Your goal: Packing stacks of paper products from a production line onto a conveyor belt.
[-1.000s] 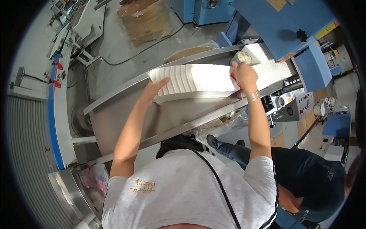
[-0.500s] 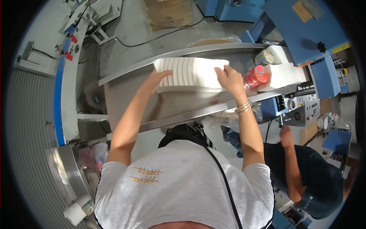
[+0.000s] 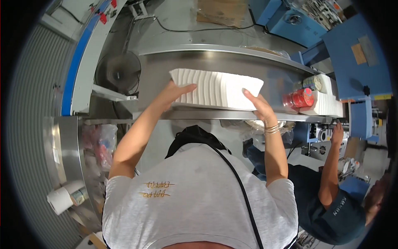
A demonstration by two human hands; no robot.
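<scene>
A long block of stacked white paper sheets (image 3: 219, 90), which look like tissues or napkins, lies across both hands over the metal trough. Its left part shows several ridged layers; the right part is smooth. My left hand (image 3: 175, 94) grips the left end, thumb on top and fingers hidden beneath or behind. At the right end, my right hand (image 3: 263, 107) holds on with its thumb on the upper face; its other fingers are mostly hidden. Further right in the trough sit red-capped clear bottles (image 3: 302, 98) beside another row of white paper stacks (image 3: 325, 103).
The metal trough (image 3: 161, 62) has raised rims. A blue machine (image 3: 352, 37) stands at the right. A co-worker (image 3: 315, 186) in dark clothes works at the lower right. A blue-edged machine frame (image 3: 78, 70) and a round fan-like guard (image 3: 118, 72) are at left. A plastic-wrapped carton (image 3: 222, 12) lies beyond.
The view has turned and shifted, so the trough looks more level. Both hands still hold the paper stack, now tilted down to the right and nearer the trough's front rim. The co-worker's arm has moved.
</scene>
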